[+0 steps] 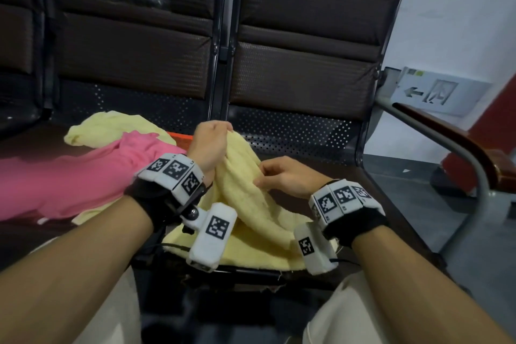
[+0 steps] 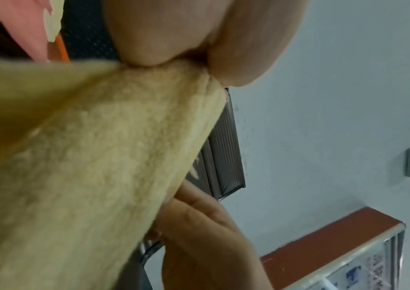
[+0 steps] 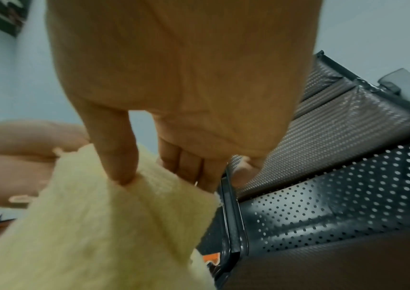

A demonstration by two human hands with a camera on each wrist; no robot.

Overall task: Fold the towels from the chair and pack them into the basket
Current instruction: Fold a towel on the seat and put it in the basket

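A pale yellow towel [image 1: 251, 218] lies bunched on the brown chair seat [image 1: 349, 176] in front of me, one end lifted. My left hand [image 1: 215, 134] grips that raised end from above; in the left wrist view its fingers [image 2: 174, 62] pinch the towel [image 2: 87, 166]. My right hand [image 1: 265, 176] pinches the towel's edge lower down on the right, thumb [image 3: 122, 172] pressed into the fabric [image 3: 99, 225]. To the left lie a pink towel [image 1: 69, 181] and a second yellow towel [image 1: 111, 126]. Behind my left hand an orange edge [image 1: 181, 137] shows, mostly hidden.
Dark brown padded chair backs [image 1: 301, 64] with perforated metal panels stand behind the seat. A grey metal armrest with a wooden top [image 1: 460, 148] runs along the right. A pale wall and a red pillar [image 1: 497, 109] lie beyond. My knees are at the bottom.
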